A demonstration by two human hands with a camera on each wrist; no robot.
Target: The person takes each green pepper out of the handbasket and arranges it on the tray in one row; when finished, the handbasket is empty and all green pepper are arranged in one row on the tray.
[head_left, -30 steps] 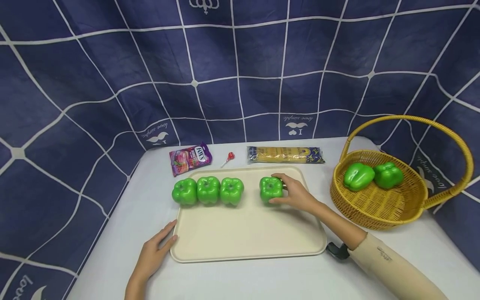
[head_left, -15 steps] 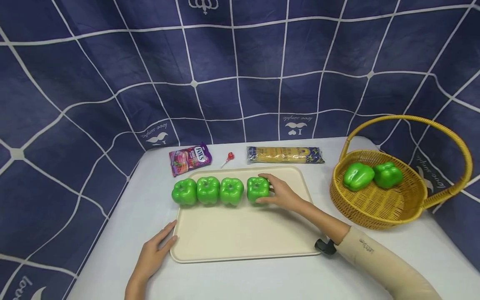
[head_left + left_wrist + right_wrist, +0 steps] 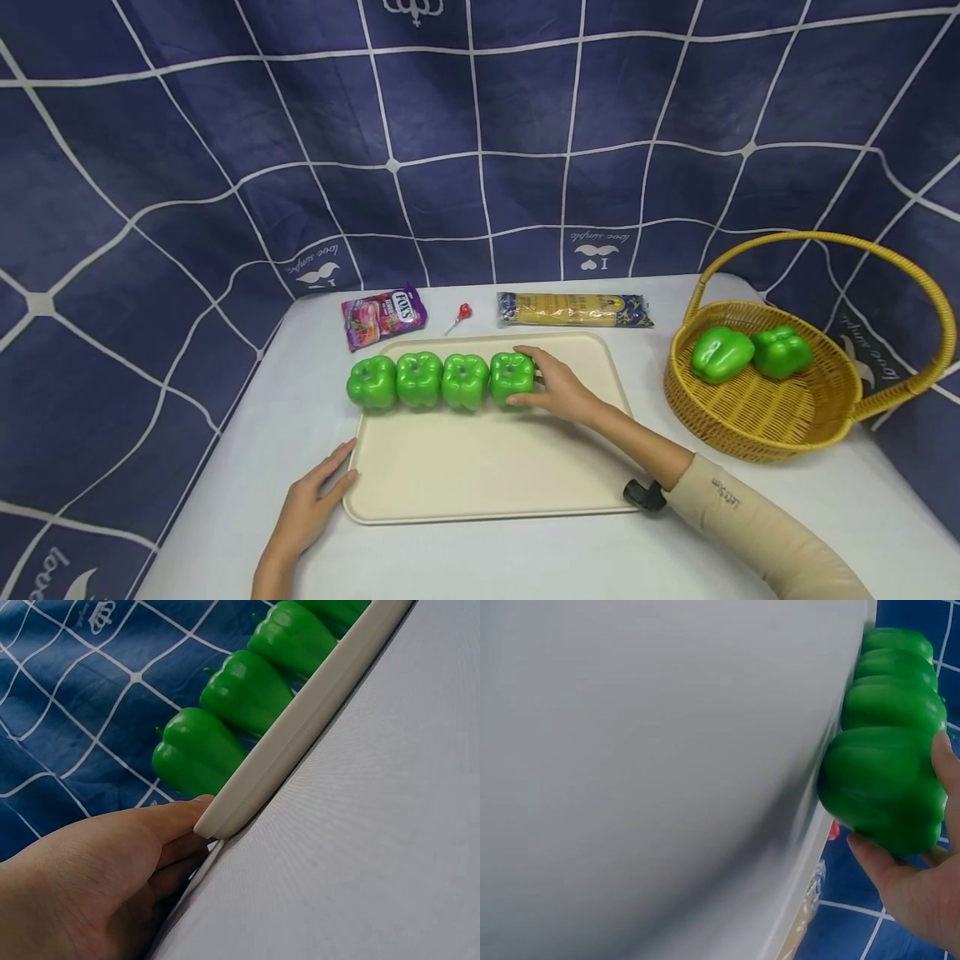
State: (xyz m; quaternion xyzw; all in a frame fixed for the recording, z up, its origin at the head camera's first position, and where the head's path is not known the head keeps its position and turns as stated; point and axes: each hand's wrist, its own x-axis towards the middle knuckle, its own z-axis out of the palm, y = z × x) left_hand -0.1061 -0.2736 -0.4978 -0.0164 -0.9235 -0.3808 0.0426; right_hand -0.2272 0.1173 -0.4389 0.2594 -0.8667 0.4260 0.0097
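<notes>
Gripping green pepper (image 3: 512,379), right hand (image 3: 561,392); now nearer pepper row (image 3: 419,381).

Saw a purple Fox's candy bag (image 3: 385,317) lying on the white tabletop (image 3: 525,558), a red lollipop (image 3: 465,311) near its right side and a yellow-and-blue packet (image 3: 574,309) farther right; noticed navy, white-gridded cloth (image 3: 525,104) hanging behind

- The left hand (image 3: 309,500) is held with its fingers (image 3: 332,458) relaxed and its thumb (image 3: 343,485) spread apart.
- The left forearm (image 3: 272,577) is left bare and angled inward.
- The right arm (image 3: 637,442) is extended forward and inward, partly covered by a beige sleeve (image 3: 757,517).
- The right hand (image 3: 561,390) is curved in a grip, its thumb and fingers opposed.
</notes>
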